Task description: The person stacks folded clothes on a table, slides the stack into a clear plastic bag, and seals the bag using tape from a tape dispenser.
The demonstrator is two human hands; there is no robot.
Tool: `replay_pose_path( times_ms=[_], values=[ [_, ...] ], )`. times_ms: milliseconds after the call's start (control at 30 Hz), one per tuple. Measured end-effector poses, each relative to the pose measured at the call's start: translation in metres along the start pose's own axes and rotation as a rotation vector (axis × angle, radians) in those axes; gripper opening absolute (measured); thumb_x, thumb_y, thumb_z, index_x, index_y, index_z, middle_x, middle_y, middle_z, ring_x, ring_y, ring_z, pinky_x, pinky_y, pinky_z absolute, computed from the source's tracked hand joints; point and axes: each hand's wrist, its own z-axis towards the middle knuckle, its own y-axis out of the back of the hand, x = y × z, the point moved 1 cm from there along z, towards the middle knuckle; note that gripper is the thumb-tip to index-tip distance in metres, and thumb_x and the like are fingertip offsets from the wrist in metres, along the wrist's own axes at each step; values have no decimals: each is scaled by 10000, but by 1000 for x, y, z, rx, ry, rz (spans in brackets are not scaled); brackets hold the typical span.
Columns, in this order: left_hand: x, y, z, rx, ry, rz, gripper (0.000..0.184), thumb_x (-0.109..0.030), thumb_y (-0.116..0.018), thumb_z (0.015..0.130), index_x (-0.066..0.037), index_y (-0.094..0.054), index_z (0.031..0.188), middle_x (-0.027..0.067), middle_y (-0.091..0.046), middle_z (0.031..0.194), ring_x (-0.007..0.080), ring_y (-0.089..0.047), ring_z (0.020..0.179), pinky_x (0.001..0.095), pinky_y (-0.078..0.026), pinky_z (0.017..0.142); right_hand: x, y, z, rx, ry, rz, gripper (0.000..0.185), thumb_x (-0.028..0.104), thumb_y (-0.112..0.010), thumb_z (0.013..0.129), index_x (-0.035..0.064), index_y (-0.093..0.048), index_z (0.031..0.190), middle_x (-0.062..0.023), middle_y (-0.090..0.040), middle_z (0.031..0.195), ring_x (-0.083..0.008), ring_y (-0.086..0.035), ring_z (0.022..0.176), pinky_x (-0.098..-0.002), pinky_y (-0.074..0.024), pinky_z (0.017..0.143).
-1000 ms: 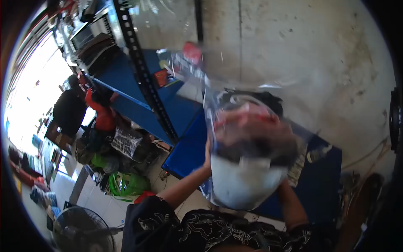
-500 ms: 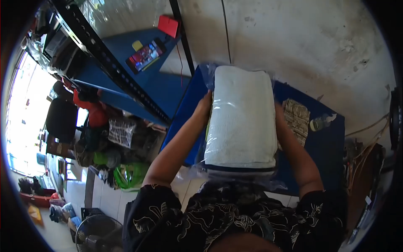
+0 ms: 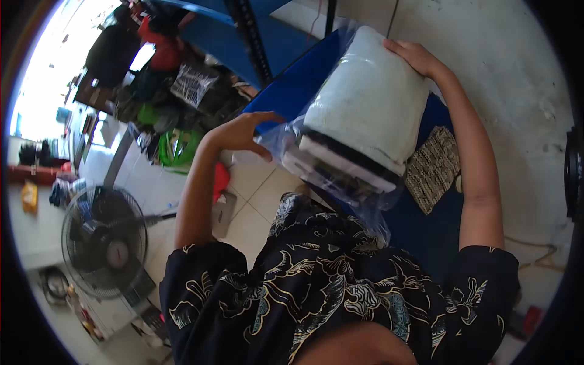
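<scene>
A stack of folded cloth [image 3: 371,91], white on top with dark and pale layers below, sits in a clear plastic bag [image 3: 292,143] on the blue table [image 3: 292,79]. The stack is tilted, its layered end facing me. My right hand [image 3: 415,56] grips the far right corner, fingers laid over the top cloth. At the near left, my left hand [image 3: 246,132] is open, thumb and fingers spread beside the loose plastic; whether it touches the film I cannot tell. A brown patterned folded cloth [image 3: 433,170] lies right of the stack.
A black metal shelf post [image 3: 248,39] rises behind the table at left. On the floor stand a fan [image 3: 104,240] and a green bag [image 3: 179,149]. A person in red [image 3: 163,48] is at the far left. A wall borders the right side.
The bagged stack has turned and tilted, so its layered end now shows. My left hand has come off its side toward me; my right hand has moved to the far corner. The view has shifted.
</scene>
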Motion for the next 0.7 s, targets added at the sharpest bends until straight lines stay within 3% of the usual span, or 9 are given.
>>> replay_pose_path(
  times_ms=[67, 133, 233, 333, 400, 433, 500, 633, 700],
  values=[
    [30, -17, -8, -55, 492, 329, 468, -283, -742, 599, -127, -603, 1018, 67, -566, 1061, 267, -524, 984, 391, -394, 840, 2, 0, 5, 49, 28, 41, 773, 695, -404, 741, 26, -569, 1090, -154, -598, 997, -244, -568, 907, -318, -404, 841],
    [33, -37, -26, -381, 520, 332, 291, -198, -719, 610, -119, -622, 872, 39, -582, 953, 267, -541, 890, 392, -403, 766, 4, 0, 10, 92, 56, 81, 767, 694, -405, 742, 22, -584, 1068, -156, -602, 984, -241, -564, 909, -317, -401, 844],
    [-5, -80, -31, -1391, 465, 753, 177, -165, -676, 665, -65, -554, 746, 77, -570, 825, 255, -549, 805, 397, -389, 732, 2, 2, 16, 104, 34, -22, 760, 693, -407, 743, 18, -607, 1029, -161, -603, 980, -241, -556, 917, -316, -395, 848],
    [-84, -146, -24, -1381, 515, 428, 354, -313, -733, 609, -45, -500, 592, 92, -520, 604, 259, -519, 576, 361, -410, 530, 3, 3, 20, 71, 69, -45, 771, 692, -401, 744, 7, -603, 1036, -170, -597, 1004, -263, -549, 942, -324, -393, 851],
    [-129, -202, 1, -974, 602, 220, 569, -581, -636, 622, -28, -535, 535, 116, -529, 546, 280, -545, 508, 372, -425, 475, 5, 6, 27, 60, 81, -206, 794, 700, -396, 735, 1, -588, 1058, -191, -583, 1035, -304, -536, 976, -334, -386, 865],
    [-145, -217, 17, -603, 651, 164, 397, -406, -583, 758, -52, -585, 577, 126, -558, 571, 314, -568, 549, 405, -428, 501, 5, 6, 31, 68, 99, -213, 794, 700, -396, 735, 1, -588, 1058, -191, -583, 1035, -304, -536, 976, -334, -386, 865],
    [-150, -255, 60, -493, 585, -13, 429, -449, -525, 782, -76, -610, 588, 124, -567, 573, 308, -582, 561, 403, -432, 480, 1, 2, 42, 67, -5, -133, 812, 710, -392, 723, 6, -572, 1085, -216, -555, 1085, -343, -515, 1017, -375, -367, 891],
    [-198, -257, 91, -187, -61, 244, 408, -382, -510, 801, -50, -620, 591, 131, -563, 532, 303, -585, 530, 389, -445, 451, 5, -1, 66, 25, -9, -272, 815, 708, -399, 718, 14, -545, 1119, -206, -531, 1138, -356, -499, 1050, -414, -352, 908],
    [-253, -228, 86, -244, -249, 184, 385, -354, -520, 797, -47, -617, 584, 106, -557, 519, 287, -582, 510, 368, -446, 441, 23, -7, 55, -291, 56, -615, 644, 589, -407, 793, 54, -538, 1126, -165, -524, 1163, -348, -500, 1048, -474, -349, 895]
  ],
)
